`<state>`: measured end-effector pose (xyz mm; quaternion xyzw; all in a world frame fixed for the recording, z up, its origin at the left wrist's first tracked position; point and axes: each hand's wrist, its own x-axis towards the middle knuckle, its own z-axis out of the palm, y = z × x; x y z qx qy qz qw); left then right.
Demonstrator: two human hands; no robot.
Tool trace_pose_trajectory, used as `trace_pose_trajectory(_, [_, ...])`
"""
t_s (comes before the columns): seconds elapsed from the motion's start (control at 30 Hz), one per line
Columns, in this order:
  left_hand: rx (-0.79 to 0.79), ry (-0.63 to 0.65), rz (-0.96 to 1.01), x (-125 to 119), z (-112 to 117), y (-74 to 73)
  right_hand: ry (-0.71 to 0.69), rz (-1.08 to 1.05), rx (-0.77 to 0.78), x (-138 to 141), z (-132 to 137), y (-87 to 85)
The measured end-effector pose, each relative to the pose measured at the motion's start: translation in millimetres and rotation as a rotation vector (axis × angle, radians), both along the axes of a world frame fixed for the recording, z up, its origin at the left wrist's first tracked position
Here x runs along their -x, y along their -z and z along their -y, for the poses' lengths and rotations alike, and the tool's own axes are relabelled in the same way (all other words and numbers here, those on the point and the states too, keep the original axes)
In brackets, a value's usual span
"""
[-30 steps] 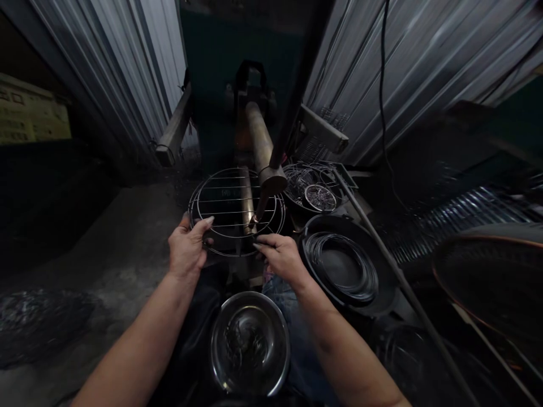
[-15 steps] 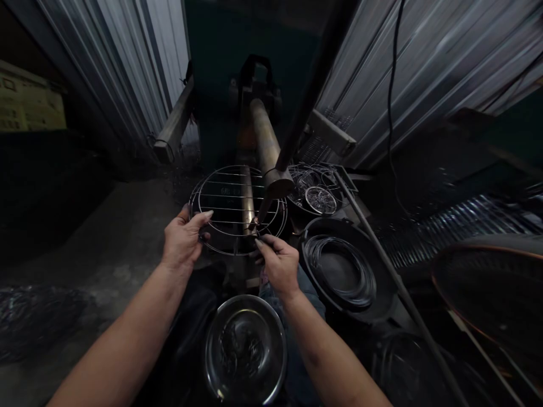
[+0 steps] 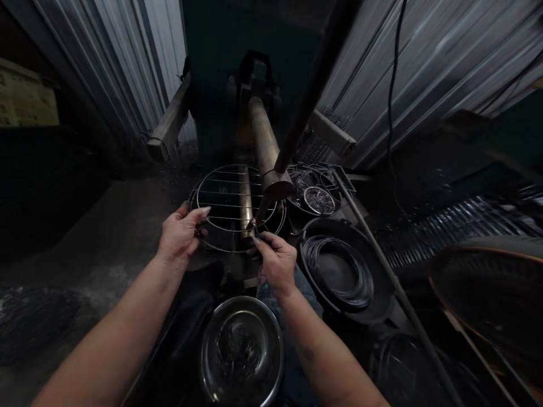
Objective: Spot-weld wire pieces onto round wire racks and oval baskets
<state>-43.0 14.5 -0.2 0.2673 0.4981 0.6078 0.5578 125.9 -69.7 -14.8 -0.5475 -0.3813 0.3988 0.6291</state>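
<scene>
A round wire rack [image 3: 224, 206], made of rings with thin parallel bars across, lies between two thick metal arms of a machine. My left hand [image 3: 179, 233] is closed on its left edge, thumb on top. At the near right rim, my right hand [image 3: 278, 257] pinches with thumb and fingertips; whatever is in the pinch is too small and dark to make out. Just above those fingertips, a coppery electrode tip meets the rim. The upper metal arm [image 3: 266, 141] hangs over the rack, and the lower metal arm [image 3: 245, 198] runs beneath it.
A shiny metal bowl [image 3: 205, 362] with small wire pieces stands near my lap. On the right are a dark tub [image 3: 382, 302] holding coiled wire [image 3: 316, 271], wire rings, and a long rod [image 3: 369, 226]. A black cable [image 3: 390, 113] hangs at the right. Corrugated metal walls stand behind.
The rack's near edge has risen slightly, and both hands stay on it in nearly the same place. The whole view has shifted a little.
</scene>
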Motion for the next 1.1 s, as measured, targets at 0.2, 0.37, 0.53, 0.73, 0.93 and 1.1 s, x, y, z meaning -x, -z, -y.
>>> trace_pose_trajectory(0.2, [-0.009,0.018,0.003,-1.2,-1.0,-2.0,-0.015,0.000,0.002,-4.4,-2.6,0.0])
trace_pose_trajectory(0.37, [0.000,0.025,0.004,-2.1,-0.4,-4.7,-0.011,0.000,0.008,-4.5,-4.4,-0.1])
trace_pose_trajectory(0.53, [0.058,0.001,0.010,-4.6,-3.3,-7.5,-0.012,-0.025,0.034,-3.8,-7.7,-2.1])
trace_pose_trajectory(0.73, [0.051,-0.018,-0.048,-5.9,-3.4,-11.8,-0.006,-0.022,0.049,-3.0,-8.1,-4.9])
trace_pose_trajectory(0.93, [0.061,-0.019,-0.054,-8.2,-3.4,-5.6,-0.004,0.076,0.003,-6.9,-3.1,-1.9])
trace_pose_trajectory(1.1, [0.045,0.002,-0.032,-11.7,-3.3,-3.3,0.052,0.468,-0.004,-7.9,50.1,25.8])
